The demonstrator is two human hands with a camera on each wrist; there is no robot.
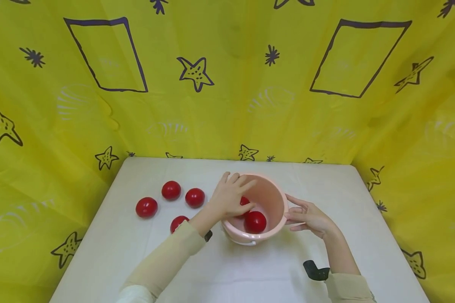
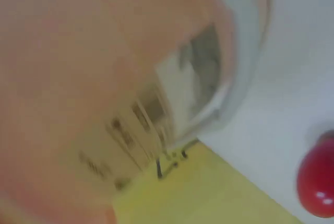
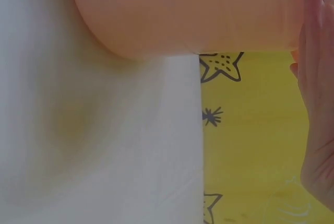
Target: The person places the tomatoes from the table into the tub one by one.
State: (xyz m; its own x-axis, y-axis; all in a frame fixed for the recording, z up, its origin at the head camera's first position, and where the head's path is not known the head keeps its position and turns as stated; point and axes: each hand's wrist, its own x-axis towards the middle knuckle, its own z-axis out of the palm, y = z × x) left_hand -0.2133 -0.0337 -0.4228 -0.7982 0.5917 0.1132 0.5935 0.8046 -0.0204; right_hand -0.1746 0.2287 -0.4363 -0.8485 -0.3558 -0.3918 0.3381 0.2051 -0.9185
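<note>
A pink bucket (image 1: 263, 185) with a white handle stands on the table, its mouth toward the head camera. Inside it are two tomatoes (image 1: 255, 222), glossy and red, one partly hidden by my left hand (image 1: 229, 198). That hand reaches over the bucket's left side with its fingers spread, the thumb near the hidden tomato. My right hand (image 1: 311, 216) touches the outer right side near the rim with extended fingers, also seen at the right edge of the right wrist view. Blurred pink wall and a printed label (image 2: 141, 119) fill much of the left wrist view.
Several more tomatoes (image 1: 146, 207) lie on the white table (image 1: 246, 277) left of the bucket, one partly behind my left forearm. A yellow patterned curtain (image 1: 227, 105) encloses the back and sides. A black wrist mount (image 1: 315, 270) sticks out by the right sleeve.
</note>
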